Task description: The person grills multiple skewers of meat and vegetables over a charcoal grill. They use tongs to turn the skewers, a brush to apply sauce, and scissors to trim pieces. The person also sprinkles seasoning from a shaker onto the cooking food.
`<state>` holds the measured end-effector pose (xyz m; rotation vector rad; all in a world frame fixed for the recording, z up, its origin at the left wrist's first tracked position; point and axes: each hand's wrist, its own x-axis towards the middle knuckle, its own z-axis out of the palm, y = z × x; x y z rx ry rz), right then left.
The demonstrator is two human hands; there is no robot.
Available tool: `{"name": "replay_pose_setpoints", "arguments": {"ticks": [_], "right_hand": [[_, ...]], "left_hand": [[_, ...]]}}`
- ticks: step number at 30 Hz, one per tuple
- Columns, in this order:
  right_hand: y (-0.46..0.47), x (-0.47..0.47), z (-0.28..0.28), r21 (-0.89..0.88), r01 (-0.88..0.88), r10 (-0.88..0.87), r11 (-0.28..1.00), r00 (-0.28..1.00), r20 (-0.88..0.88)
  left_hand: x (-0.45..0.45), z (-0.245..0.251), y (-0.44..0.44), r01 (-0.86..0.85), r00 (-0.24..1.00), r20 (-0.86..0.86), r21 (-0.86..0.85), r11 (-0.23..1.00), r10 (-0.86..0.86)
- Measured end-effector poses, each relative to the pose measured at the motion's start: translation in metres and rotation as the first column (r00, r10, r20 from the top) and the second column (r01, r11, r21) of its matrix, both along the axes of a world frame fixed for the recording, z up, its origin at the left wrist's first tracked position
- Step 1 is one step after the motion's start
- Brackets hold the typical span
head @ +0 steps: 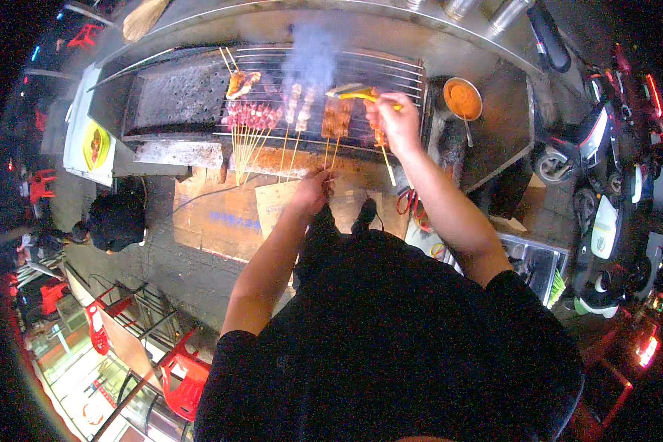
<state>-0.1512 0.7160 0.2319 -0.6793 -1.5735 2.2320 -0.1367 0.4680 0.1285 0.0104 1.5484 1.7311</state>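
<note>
My left hand (pixel 313 192) grips the stick ends of two skewers with flat brown food (pixel 336 119) lying on the charcoal grill's bars (pixel 384 63). My right hand (pixel 396 122) holds a yellow-handled brush (pixel 356 94) above the top of that food. Just beneath the right hand, another skewer (pixel 387 161) rests on the grill. Left of the flat skewers lie two skewers of pale pieces (pixel 304 110), with smoke rising behind them. Further left is a fanned bunch of red meat skewers (pixel 254 117), and beyond it a browned piece on two sticks (pixel 243 84).
A bowl of orange-red seasoning (pixel 463 99) with a spoon stands right of the grill. At the far left is a yellow-green dish (pixel 95 146) with food. Cardboard (pixel 215 215) lies below the grill's front. A person in black (pixel 117 221) is at the left; parked scooters (pixel 591 143) are at the right.
</note>
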Motion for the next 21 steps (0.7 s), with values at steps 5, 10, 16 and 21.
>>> {"name": "replay_pose_setpoints", "arguments": {"ticks": [5,10,16,21], "right_hand": [[-0.027,0.007,-0.040,0.621,-0.103,0.074,0.777,0.995,0.072],[-0.048,0.059,-0.052,0.645,-0.123,0.140,0.755,0.990,0.025],[-0.041,0.090,-0.007,0.364,-0.174,0.198,0.915,0.980,-0.029],[-0.018,0.066,0.013,0.266,-0.074,0.103,0.961,0.990,-0.097]], "left_hand": [[0.004,0.007,0.004,-0.245,0.862,0.480,0.113,0.963,0.163],[0.002,0.005,0.011,-0.333,0.804,0.550,0.103,0.937,0.225],[0.005,0.012,0.006,-0.213,0.950,0.260,0.131,0.968,0.174],[0.012,0.016,0.008,-0.224,0.851,-0.524,-0.424,0.877,-0.036]]}}
